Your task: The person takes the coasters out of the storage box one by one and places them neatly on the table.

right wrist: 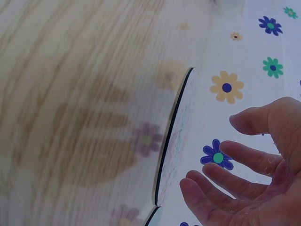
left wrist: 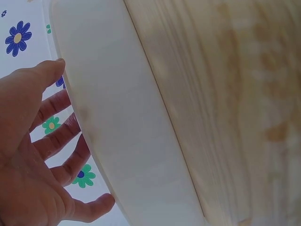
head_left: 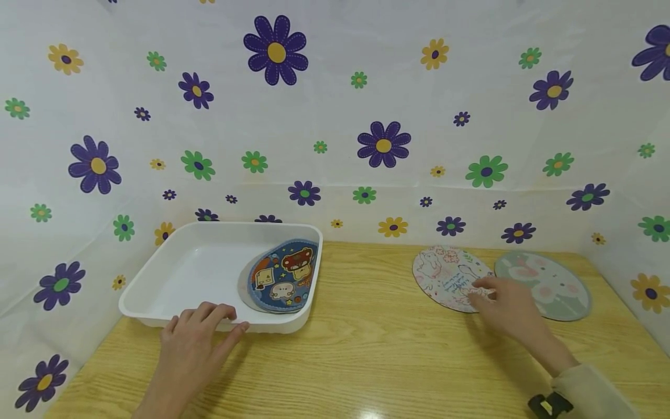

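A white tray [head_left: 173, 273] stands on the left of the table, and my left hand [head_left: 193, 343] rests at its front rim with relaxed, spread fingers. In the left wrist view, fingertips meet the rim of the tray [left wrist: 117, 108]. Inside, at the tray's right end, a dark blue round mat with cartoon figures [head_left: 282, 285] overlaps a paler one beneath. On the right, my right hand [head_left: 505, 308] hovers with loosely bent fingers over a white round mat with pink drawings [head_left: 439, 273]. Beside it lies a grey-green round mat with a rabbit face [head_left: 560, 288], partly covered by that hand.
The wooden table [head_left: 356, 331] stretches between the tray and the mats. A white cloth with purple, green and yellow flowers [head_left: 324, 110] hangs behind and along both sides, close to the tray's back. A dark band [head_left: 549, 404] sits at my right sleeve.
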Demonstrator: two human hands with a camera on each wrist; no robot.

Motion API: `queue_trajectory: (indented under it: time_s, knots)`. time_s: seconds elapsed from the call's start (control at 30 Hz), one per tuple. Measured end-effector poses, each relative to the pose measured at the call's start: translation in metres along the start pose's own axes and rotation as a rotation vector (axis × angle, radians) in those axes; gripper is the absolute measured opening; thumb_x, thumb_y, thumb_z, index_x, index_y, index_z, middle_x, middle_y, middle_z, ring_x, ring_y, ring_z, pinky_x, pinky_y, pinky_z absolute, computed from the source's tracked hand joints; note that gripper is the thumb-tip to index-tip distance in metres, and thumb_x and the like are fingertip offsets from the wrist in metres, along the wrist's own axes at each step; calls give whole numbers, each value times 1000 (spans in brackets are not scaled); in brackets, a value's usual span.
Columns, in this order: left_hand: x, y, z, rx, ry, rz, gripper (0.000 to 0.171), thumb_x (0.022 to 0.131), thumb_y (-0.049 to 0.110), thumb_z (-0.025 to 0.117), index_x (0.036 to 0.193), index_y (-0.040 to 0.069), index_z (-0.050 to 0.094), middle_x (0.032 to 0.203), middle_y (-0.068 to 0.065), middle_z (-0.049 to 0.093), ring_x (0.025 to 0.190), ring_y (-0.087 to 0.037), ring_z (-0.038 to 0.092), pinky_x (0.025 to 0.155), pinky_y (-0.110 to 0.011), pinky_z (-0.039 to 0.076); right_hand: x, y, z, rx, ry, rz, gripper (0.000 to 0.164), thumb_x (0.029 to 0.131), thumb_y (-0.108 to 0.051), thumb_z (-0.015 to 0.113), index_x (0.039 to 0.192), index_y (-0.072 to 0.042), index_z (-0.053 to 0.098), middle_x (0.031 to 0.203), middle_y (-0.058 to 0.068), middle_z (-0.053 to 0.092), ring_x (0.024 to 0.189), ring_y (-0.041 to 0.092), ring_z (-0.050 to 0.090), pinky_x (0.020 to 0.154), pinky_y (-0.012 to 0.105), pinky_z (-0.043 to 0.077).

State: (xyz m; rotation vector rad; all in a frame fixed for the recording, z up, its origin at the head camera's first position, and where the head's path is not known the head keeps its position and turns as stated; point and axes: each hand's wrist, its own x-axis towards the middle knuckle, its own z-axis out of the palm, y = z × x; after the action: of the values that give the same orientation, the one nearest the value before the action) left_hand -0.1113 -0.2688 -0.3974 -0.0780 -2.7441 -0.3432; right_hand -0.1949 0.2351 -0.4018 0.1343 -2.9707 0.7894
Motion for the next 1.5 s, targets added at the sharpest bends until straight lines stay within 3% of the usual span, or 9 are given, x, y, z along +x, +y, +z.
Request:
queue_trajectory:
  time_s: [0.33, 0.77, 1.13, 1.5]
  knots:
    - [-1, -1, 1, -5, 42, 22, 24, 91, 40, 77, 103, 21, 72, 107, -5, 72, 102, -39, 64, 89, -72, 43, 0, -14, 6, -11, 16, -53, 36, 97, -28, 67, 123, -3, 70, 124, 27, 69, 106, 45, 69, 83, 58, 57]
    - [-5, 2, -1, 13, 14, 7, 26, 90, 41, 79, 105, 20, 73, 109, -7, 73, 104, -41, 64, 94, -78, 40, -1, -26, 14, -14, 44, -141, 31, 95, -26, 70, 119, -6, 72, 122, 23, 70, 105, 41, 69, 85, 57, 57]
    - [-8, 2, 1, 0, 13, -4, 25, 89, 40, 79, 104, 21, 72, 109, -7, 72, 105, -42, 63, 96, -80, 36, 0, -37, 19, -36, 104, -274, 26, 91, -20, 74, 113, -5, 74, 117, 20, 73, 107, 42, 69, 88, 59, 55]
    - [-7, 1, 0, -8, -3, -9, 25, 91, 42, 77, 105, 21, 71, 111, -7, 72, 108, -42, 63, 97, -80, 36, -3, -47, 24, -34, 101, -291, 25, 91, -19, 74, 113, -5, 74, 116, 16, 72, 107, 38, 69, 86, 54, 58]
